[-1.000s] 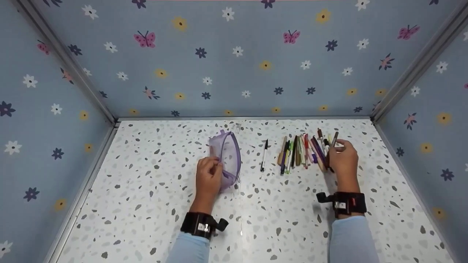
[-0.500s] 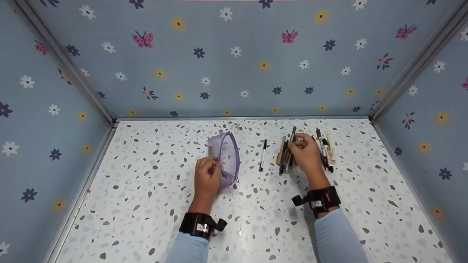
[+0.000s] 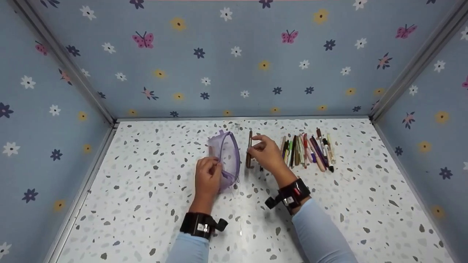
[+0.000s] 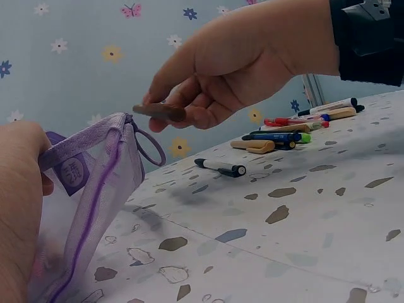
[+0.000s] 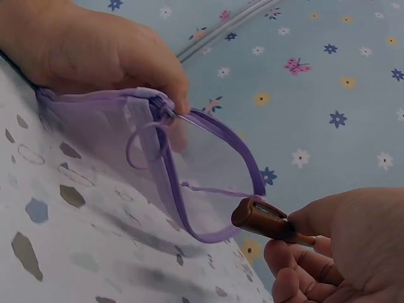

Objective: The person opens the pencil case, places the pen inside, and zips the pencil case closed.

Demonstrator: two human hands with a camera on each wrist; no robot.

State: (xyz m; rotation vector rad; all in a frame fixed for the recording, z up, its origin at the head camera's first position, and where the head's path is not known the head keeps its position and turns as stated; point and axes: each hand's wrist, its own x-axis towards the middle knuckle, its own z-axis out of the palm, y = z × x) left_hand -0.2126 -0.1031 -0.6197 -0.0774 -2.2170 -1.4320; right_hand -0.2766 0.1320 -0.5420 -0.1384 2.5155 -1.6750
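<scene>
Fingers of the right hand (image 3: 268,155) pinch a brown pen (image 5: 260,221), just right of the pouch (image 3: 229,148) | left hand (image 3: 208,177) grips its edge | loose pens (image 3: 297,153) farther right

My head camera looks forward and down from above, far enough back for the speckled tabletop (image 3: 146,204) and flowered back panel (image 3: 234,80). My left wrist camera (image 3: 221,224) looks low and close, past the purple mesh pouch (image 4: 95,189) toward the pens (image 4: 278,136); my right wrist camera (image 3: 270,202), tilted, closely faces the pouch's mouth. Both wrist views share the pouch, my left hand (image 5: 107,57) and right hand (image 5: 353,246).
</scene>
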